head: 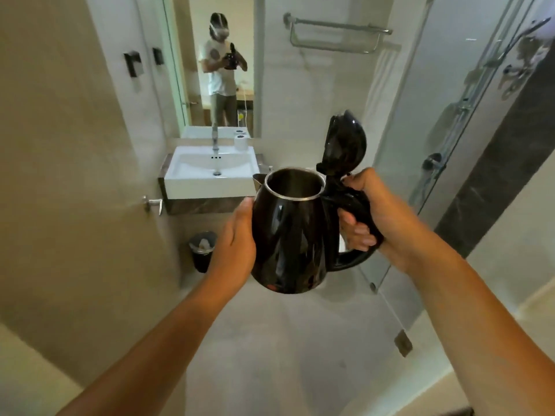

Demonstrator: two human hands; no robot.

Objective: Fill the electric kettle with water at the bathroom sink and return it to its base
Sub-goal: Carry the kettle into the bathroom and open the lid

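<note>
I hold a black electric kettle [288, 232] in mid-air in front of me. Its lid [345, 142] stands flipped up, and the steel inside looks dry. My right hand [375, 214] is wrapped around the handle. My left hand [237, 250] lies flat against the kettle's left side. The white bathroom sink [210, 172] with its chrome tap [215, 139] is ahead and to the left, some way beyond the kettle. The kettle's base is not in view.
A mirror [222, 64] above the sink shows a person holding the kettle. An open door with a handle [151, 202] is on the left. A glass shower screen [435, 145] stands on the right. A small black bin [202, 250] sits under the sink.
</note>
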